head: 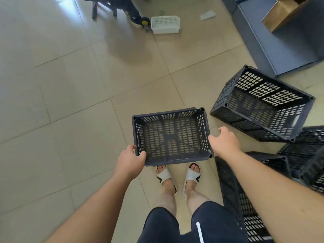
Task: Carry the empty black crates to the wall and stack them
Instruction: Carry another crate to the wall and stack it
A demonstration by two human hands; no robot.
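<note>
Black crates: three counted singly, namely the hand-held crate (pixel 171 135), the tilted crate (pixel 259 102) on the floor and the low crate (pixel 233 199) beneath the right forearm. Further crates form an edge heap (pixel 308 155) cut off by the frame; number there not determinable. Hands: two, left hand (pixel 128 161) and right hand (pixel 225 142). White slides: two, left slide (pixel 164 176) and right slide (pixel 192 174). White basket (pixel 165 24): one. Cardboard box (pixel 282 13): one. Paper scrap (pixel 207 14): one.
</note>
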